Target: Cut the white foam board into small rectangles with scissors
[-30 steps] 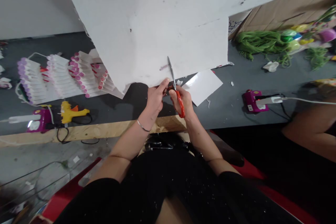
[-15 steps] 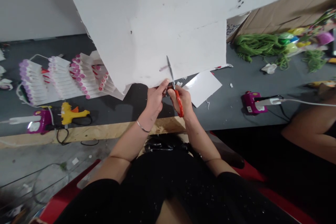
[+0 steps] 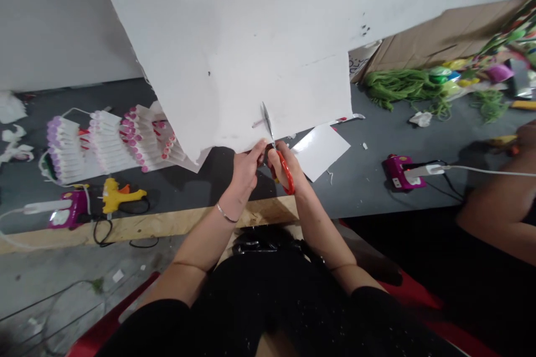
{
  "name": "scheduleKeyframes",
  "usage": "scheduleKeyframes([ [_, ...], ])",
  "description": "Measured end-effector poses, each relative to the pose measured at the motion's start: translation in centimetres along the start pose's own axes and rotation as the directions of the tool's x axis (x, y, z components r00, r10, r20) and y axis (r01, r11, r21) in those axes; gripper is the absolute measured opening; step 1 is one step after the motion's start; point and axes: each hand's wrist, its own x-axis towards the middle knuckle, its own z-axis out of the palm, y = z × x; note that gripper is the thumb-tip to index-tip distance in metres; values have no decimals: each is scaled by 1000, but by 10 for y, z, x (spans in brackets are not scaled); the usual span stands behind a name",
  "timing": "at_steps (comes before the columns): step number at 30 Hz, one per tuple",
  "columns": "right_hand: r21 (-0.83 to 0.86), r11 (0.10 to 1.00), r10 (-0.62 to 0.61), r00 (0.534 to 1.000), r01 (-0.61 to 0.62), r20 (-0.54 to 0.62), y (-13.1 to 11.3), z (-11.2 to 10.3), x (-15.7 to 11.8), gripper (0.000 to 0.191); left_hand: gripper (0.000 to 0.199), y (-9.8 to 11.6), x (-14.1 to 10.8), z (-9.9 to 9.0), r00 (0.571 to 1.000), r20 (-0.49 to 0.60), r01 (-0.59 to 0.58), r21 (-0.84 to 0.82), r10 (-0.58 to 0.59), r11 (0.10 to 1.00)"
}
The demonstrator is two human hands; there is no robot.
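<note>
A large white sheet of board [image 3: 259,33] with an uneven near edge spreads out in front of me. My left hand [image 3: 248,168] pinches that edge, thumb on top. Just beside it, my right hand [image 3: 288,164] is closed round the red handles of a pair of scissors [image 3: 286,175]. One grey blade lies over the sheet, pointing away from me, close to a small pinkish mark; the other blade is hidden, seemingly beneath the board. To the right of my right hand a smaller white sheet [image 3: 321,150] lies on the dark table [image 3: 347,189].
Pleated white pieces with purple and pink tips [image 3: 104,142] lie at the left, near a yellow glue gun [image 3: 119,195] and a purple power adapter [image 3: 69,209]. Another purple adapter [image 3: 400,172], green yarn [image 3: 397,86] and another person's arm [image 3: 498,195] are at the right.
The view has shifted slightly, so the table items appear lower. Both hands keep their places at the sheet's edge, the scissors still in my right hand.
</note>
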Motion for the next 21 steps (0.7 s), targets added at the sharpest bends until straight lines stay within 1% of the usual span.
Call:
scheduleKeyframes([
  [2, 32, 999, 36, 999, -36, -26, -5, 2, 1, 69, 53, -1, 0, 0, 1000, 12, -26, -8, 26, 1000],
  [4, 66, 997, 41, 999, -39, -30, -10, 3, 2, 69, 51, -1, 0, 0, 999, 23, -29, -15, 29, 999],
  [6, 80, 996, 32, 998, -28, -48, -15, 4, 2, 68, 47, -1, 0, 0, 1000, 22, -14, -27, 15, 1000],
  [10, 55, 997, 53, 992, -47, -118, -18, 6, 3, 68, 42, -1, -1, 0, 1000, -4, 28, -72, -29, 997],
  [12, 45, 998, 55, 993, -51, -105, -19, 5, 4, 69, 44, 1, -1, 0, 999, -11, 31, -84, -32, 996],
  [16, 27, 998, 66, 998, -65, -25, -19, 4, 7, 67, 51, 4, -2, 1, 999, -20, 29, -89, -31, 996],
  [19, 22, 995, 102, 995, -102, -21, -20, 3, 10, 62, 52, 6, -3, 3, 996, -69, 46, -82, -52, 996],
  [21, 23, 993, 120, 992, -120, -22, -21, 3, 11, 60, 50, 8, -4, 5, 995, -82, 54, -81, -60, 995],
])
